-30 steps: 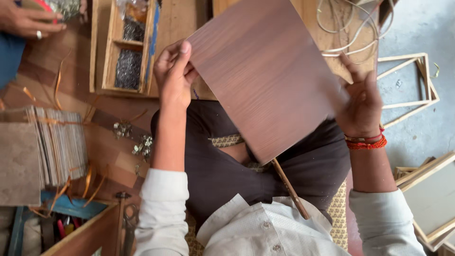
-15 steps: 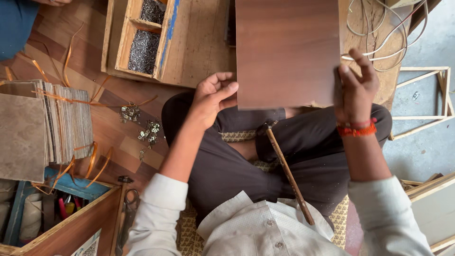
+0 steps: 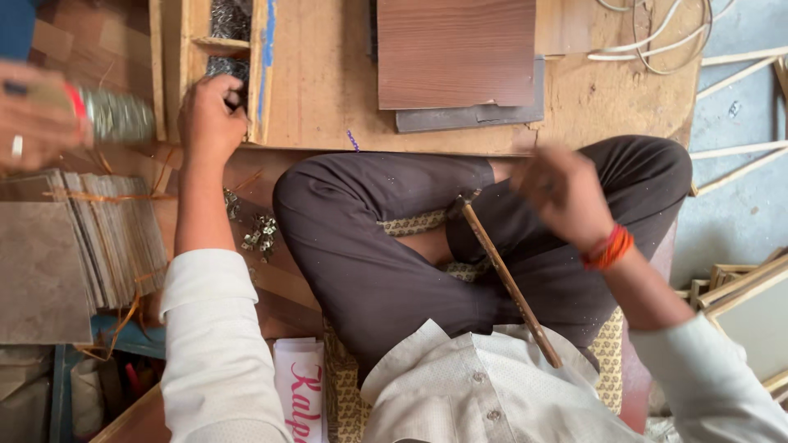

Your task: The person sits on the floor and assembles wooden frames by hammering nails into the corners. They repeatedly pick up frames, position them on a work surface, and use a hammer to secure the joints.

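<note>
Left hand (image 3: 212,119) is reached forward to the wooden tray (image 3: 215,66) at top left; fingers are curled over the edge of a compartment that holds small metal fasteners (image 3: 220,61). Whether anything is pinched there cannot be told, since the fingertips are hidden inside the compartment.

Right hand (image 3: 566,193) is blurred, held above the right knee, near the front edge of the low wooden board (image 3: 328,90). Fingers look loosely bent; nothing is seen held, but the grip cannot be told for sure because of the blur. An orange-red band (image 3: 609,246) is worn on that wrist.

The brown wood-grain panel (image 3: 455,51) is lying flat on the board, top centre, touched by neither hand. A grey sheet (image 3: 484,113) is seen under it, sticking out along the lower and right edges.

A thin wooden stick (image 3: 509,283) is laid slanted across the lap, from the crossed legs toward the shirt.

More loose metal fasteners (image 3: 258,231) are scattered on the floor just beside the left forearm. A stack of thin panels (image 3: 74,246), tied with orange strips, is set at the left.

Another person's hand (image 3: 37,115) is seen at the left edge, closed around a shiny cylindrical object (image 3: 119,115), well apart from the panel.

Pale coiled cords (image 3: 657,37) are seen at top right, and wooden frames (image 3: 747,287) at the right edge.
</note>
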The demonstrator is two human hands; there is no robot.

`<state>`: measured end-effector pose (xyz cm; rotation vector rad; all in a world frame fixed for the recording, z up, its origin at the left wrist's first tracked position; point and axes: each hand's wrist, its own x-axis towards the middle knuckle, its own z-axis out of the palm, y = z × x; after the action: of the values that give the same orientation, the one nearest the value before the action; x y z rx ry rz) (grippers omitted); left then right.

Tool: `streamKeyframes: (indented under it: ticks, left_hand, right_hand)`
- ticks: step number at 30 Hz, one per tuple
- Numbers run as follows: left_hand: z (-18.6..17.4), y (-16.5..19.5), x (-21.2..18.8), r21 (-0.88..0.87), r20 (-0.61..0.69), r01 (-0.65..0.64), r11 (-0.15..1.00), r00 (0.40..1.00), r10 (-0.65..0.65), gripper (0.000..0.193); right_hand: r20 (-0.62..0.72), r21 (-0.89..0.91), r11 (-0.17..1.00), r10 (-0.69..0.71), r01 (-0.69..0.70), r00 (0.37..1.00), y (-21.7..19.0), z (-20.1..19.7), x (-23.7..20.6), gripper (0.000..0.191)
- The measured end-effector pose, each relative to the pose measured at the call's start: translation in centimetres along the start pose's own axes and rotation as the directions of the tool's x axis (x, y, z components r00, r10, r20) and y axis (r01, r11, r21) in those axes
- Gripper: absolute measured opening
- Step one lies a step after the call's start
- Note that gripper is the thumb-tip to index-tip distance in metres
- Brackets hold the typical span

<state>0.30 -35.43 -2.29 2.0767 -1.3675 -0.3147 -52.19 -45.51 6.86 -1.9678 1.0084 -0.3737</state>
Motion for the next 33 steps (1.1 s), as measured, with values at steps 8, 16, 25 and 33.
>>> streamKeyframes:
  ticks: [8,16,25,33]
  left_hand:
    - [0.3,-0.3,-0.6,0.027,-0.004,-0.015,1.000,1.000,0.015,0.011]
    - [0.7,-0.3,-0.3,-0.017,-0.013,-0.066,0.998,0.998,0.065,0.012]
    - [1.4,2.2,-0.2,-0.325,-0.320,-0.001,0.946,0.941,-0.108,0.009]
    - [13.1,19.2,-2.2,-0.354,-0.151,-0.313,0.881,0.949,0.276,0.007]
  right_hand:
    - [0.105,-0.302,0.944,-0.103,0.130,0.989,-3.6,3.0,-9.3,0.059]
    - [0.199,0.108,0.969,0.197,-0.221,0.960,-2.5,2.5,-10.6,0.067]
    - [-0.132,0.270,0.958,0.135,-0.096,0.982,-1.1,1.4,-10.0,0.044]
    - [-0.205,0.424,0.902,0.187,-0.085,0.961,-2.6,1.0,-7.1,0.047]
